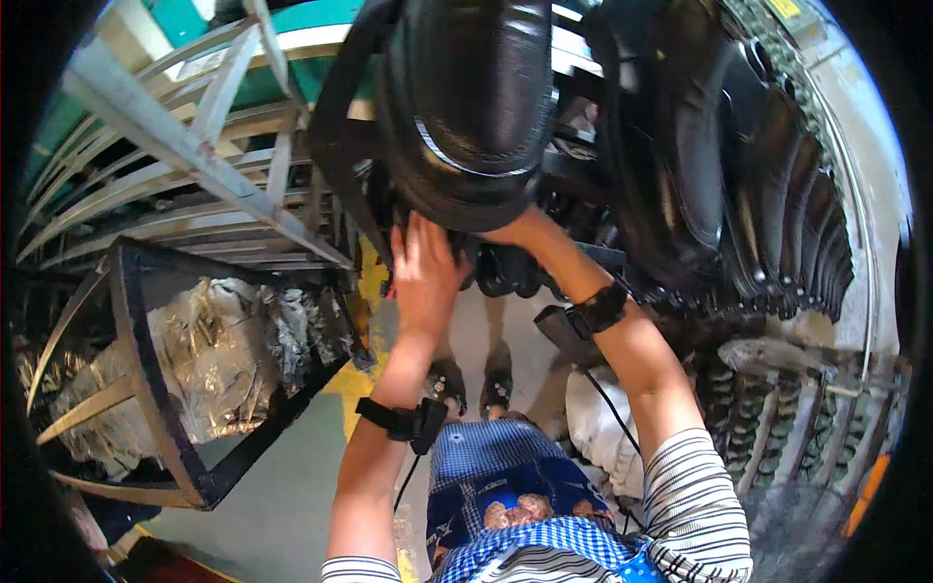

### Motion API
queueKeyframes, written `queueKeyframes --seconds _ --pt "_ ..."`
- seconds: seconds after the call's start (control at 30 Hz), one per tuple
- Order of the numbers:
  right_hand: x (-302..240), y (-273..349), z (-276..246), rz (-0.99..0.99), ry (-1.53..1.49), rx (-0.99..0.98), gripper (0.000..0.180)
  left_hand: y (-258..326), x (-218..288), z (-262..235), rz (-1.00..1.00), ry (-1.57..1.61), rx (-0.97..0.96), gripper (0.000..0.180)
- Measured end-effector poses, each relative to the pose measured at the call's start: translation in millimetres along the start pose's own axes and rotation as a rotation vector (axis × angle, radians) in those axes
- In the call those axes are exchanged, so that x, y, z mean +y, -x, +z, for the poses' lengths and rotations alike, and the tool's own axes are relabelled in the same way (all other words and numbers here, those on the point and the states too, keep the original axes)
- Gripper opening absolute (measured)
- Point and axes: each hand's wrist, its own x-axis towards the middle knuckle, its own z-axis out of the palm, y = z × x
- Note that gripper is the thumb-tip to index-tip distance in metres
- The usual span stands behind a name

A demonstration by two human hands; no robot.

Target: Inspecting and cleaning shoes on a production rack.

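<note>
A large glossy black moulded piece, shaped like a shoe, fills the top middle of the head view, close in front of me. My left hand reaches up to its lower left edge. The fingers of that hand are stretched out, with their tips against or just under the black surface; contact is hard to judge. From the right, my right hand passes beneath the same piece. Only its wrist side shows, and its fingers are hidden behind the black shape.
At right hang rows of similar black shoe-like pieces. Grey metal racks stand at left, above a black-framed bin of plastic-wrapped bundles. A white sack lies right of my legs, near stacked dark soles.
</note>
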Motion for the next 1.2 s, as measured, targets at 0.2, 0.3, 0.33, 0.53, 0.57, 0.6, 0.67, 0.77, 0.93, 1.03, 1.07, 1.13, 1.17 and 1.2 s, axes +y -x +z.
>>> queueKeyframes --seconds 0.2,0.3,0.33,0.53,0.57,0.6,0.67,0.77,0.93,1.03,1.07,1.13,1.17,1.2 --pt "-31 75 -22 0.266 -0.372 0.051 0.016 -9 4 1 0.000 -0.059 -0.105 0.064" --pt "-27 138 -43 0.494 -0.511 0.278 0.025 -5 5 -1 -0.041 -0.011 -0.094 0.078" --pt "-22 159 -52 0.604 -0.545 0.396 0.028 -8 8 -2 -0.048 0.008 -0.079 0.080" --pt "18 248 -121 0.749 -0.236 0.637 0.031 0 46 -6 -0.058 0.079 0.014 0.071" --pt "28 255 -130 0.860 -0.134 0.674 0.032 6 62 -3 0.002 0.187 -0.004 0.070" --pt "37 264 -140 0.869 -0.130 0.682 0.032 12 80 2 0.061 0.296 -0.024 0.069" --pt "58 279 -155 0.724 -0.139 0.799 0.029 16 129 10 0.019 0.368 -0.100 0.066" --pt "86 283 -188 0.777 -0.121 0.745 0.018 5 199 25 0.072 0.654 -0.163 0.065" --pt "183 309 -209 0.337 0.537 0.593 0.019 -26 298 55 -0.053 0.866 -0.556 0.075" --pt "166 274 -205 0.040 0.459 0.703 0.031 -13 313 85 -0.003 0.636 -0.108 0.077" --pt "168 278 -211 0.044 0.459 0.708 0.031 -13 321 91 -0.052 0.597 -0.064 0.077" --pt "169 274 -208 0.040 0.424 0.663 0.031 -12 323 98 -0.013 0.584 -0.002 0.072" --pt "173 269 -212 0.036 0.402 0.639 0.030 -11 323 101 -0.015 0.579 -0.030 0.078" --pt "174 264 -211 0.031 0.379 0.615 0.030 -9 322 104 -0.019 0.573 -0.057 0.084"
